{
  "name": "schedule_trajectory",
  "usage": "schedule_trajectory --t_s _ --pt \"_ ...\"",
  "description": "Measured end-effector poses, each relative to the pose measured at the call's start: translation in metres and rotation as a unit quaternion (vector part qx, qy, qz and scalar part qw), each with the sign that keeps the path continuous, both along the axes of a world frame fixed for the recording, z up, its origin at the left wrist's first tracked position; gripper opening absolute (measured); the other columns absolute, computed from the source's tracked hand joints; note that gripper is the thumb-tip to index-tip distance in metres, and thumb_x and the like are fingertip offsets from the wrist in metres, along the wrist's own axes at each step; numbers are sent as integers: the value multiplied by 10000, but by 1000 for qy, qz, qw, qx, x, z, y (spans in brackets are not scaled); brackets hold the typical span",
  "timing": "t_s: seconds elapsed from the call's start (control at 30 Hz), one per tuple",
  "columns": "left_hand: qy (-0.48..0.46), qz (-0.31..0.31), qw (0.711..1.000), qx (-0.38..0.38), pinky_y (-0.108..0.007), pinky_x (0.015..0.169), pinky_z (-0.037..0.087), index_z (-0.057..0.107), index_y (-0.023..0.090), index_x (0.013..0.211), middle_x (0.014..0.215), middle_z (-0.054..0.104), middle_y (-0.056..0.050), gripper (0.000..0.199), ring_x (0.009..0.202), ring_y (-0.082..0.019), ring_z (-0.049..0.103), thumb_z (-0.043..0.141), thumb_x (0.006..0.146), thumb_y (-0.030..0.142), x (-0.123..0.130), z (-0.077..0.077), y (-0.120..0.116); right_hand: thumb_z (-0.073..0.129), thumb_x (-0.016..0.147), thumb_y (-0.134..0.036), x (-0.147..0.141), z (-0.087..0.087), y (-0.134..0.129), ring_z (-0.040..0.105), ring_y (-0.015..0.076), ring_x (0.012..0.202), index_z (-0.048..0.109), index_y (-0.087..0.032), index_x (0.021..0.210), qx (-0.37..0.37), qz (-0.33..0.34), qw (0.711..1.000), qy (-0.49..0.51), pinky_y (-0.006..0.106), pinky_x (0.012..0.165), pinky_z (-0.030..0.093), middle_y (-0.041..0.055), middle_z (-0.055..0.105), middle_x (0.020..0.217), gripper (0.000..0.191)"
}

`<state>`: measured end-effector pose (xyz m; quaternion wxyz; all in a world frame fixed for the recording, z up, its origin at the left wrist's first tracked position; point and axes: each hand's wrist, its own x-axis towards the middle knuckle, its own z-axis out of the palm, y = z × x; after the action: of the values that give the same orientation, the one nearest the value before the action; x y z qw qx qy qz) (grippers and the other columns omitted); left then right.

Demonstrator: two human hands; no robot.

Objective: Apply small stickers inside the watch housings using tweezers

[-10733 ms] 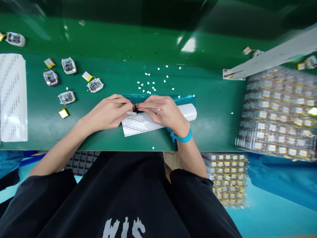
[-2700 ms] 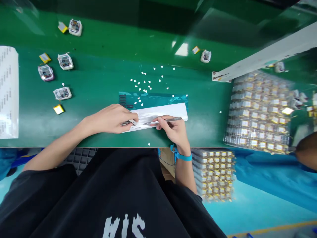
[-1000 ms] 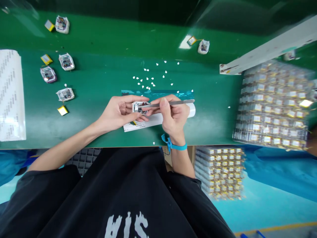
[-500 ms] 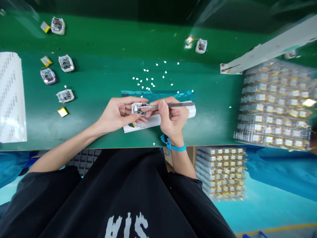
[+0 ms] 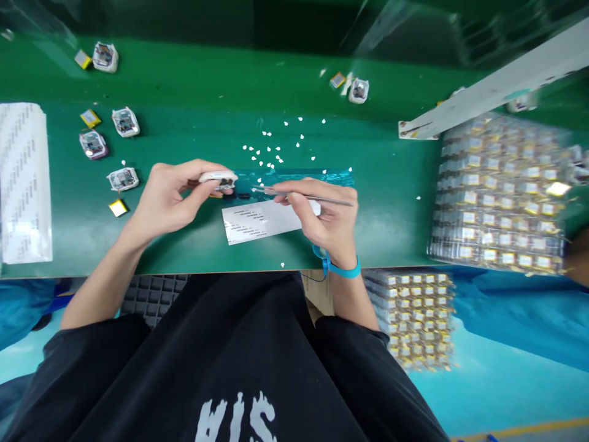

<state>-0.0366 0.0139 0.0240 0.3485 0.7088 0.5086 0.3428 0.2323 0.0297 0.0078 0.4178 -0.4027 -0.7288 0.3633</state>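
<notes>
Between thumb and fingers, my left hand (image 5: 172, 195) grips a white device housing (image 5: 218, 177) with electronics inside, tilted on its side. My right hand (image 5: 324, 212) is closed round metal tweezers (image 5: 317, 198), whose tips point left over a blue translucent strip (image 5: 338, 177). Below the strip lies a white printed sheet (image 5: 257, 222), its right end under my right hand. Small white teardrop-shaped pieces (image 5: 269, 149) are scattered on the green bench (image 5: 184, 135) beyond the strip.
Open housings (image 5: 125, 122) with small batteries (image 5: 118, 207) lie at left, beside a white printed sheet stack (image 5: 25, 184). Another housing (image 5: 359, 91) is at the back. Stacked clear trays (image 5: 499, 196) and a white bar (image 5: 497, 77) stand at right; more trays (image 5: 418, 316) sit below the bench edge.
My left hand has moved left with the housing and tilted it, away from the tweezers. My right hand has shifted slightly right, and the tweezer tips are now over the blue strip.
</notes>
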Motion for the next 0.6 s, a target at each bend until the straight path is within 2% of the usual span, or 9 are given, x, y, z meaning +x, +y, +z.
schedule_trajectory --t_s 0.07,0.13,0.27,0.4,0.6 --pt "67 10 997 30 -309 747 561 750 220 1166 1099 816 48 296 802 -142 707 530 1085 401 -7 -7 -5 606 1028 -364 0 -1 9 766 191 876 812 -314 1108 10 49 997 -54 391 848 629 -16 839 1068 226" --pt "120 2 991 56 -336 788 536 749 224 1167 1126 817 30 311 819 -158 697 491 1098 384 -9 -17 -9 605 1025 -353 -1 -6 18 764 201 915 813 -306 1121 3 86 992 -96 402 889 618 -12 838 1101 233" --pt "170 -70 979 84 -403 952 504 734 194 1171 1144 810 -53 310 1026 -225 724 451 1102 300 -3 -31 -10 608 1022 -394 -1 -17 29 787 223 975 826 -298 1090 -26 117 985 -126 404 924 617 2 840 1104 248" --pt "215 -142 961 102 -401 920 502 702 171 1268 1191 772 -107 345 1103 -247 708 414 1111 275 2 -38 -6 606 1029 -385 1 -20 31 797 214 1005 828 -290 1095 -65 121 985 -101 357 860 639 7 837 1127 250" --pt "240 -165 945 152 -379 872 517 661 159 1303 1222 753 -114 315 1121 -258 678 433 1088 198 5 -48 -2 636 1023 -321 0 -32 32 792 215 952 828 -286 1097 27 134 983 -120 385 872 628 12 846 1072 209"
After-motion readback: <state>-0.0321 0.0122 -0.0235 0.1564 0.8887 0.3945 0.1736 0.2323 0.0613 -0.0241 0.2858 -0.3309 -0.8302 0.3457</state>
